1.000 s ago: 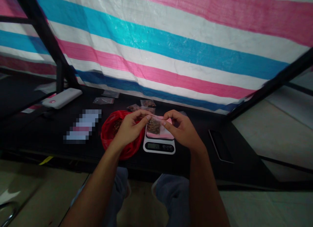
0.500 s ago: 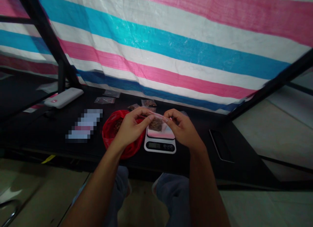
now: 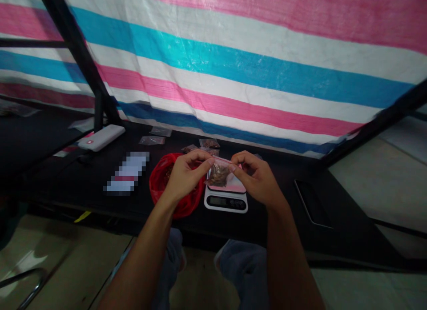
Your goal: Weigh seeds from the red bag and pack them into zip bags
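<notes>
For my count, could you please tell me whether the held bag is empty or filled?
The bag is not empty: brown bits show through its clear plastic, below the pink strip.

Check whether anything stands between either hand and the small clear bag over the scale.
Nothing visible does: the left hand and right hand both pinch the clear bag at its top edge. The red bag sits left of the scale, outside that grip.

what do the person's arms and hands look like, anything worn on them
The left hand and right hand are ungloved, with no ring, watch or bracelet visible. No sleeve shows on the left forearm or right forearm, and no markings or cables can be made out.
</notes>
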A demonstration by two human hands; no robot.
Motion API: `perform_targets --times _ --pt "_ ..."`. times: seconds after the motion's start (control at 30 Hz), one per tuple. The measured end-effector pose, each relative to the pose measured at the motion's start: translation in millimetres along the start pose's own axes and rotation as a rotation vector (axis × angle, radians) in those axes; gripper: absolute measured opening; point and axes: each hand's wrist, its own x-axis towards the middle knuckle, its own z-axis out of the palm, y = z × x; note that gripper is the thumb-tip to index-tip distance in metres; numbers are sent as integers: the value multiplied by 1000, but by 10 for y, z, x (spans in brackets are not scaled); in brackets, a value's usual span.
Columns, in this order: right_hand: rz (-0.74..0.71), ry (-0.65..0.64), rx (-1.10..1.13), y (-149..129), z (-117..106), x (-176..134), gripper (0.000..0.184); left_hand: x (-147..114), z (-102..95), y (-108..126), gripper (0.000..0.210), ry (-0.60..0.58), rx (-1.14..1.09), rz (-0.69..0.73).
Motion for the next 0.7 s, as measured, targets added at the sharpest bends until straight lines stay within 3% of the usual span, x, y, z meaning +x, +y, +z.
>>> perform_targets --times 0.2,0.43,0.7 --pt "-24 -5 -10 -6 44 7 9 -5 26 -18 12 30 60 96" --pt "-56 11 -12 -18 55 1 10 -24 78 4 20 -40 27 -17" --pt "-77 26 0 -47 126 13 13 -36 91 51 20 -45 107 2"
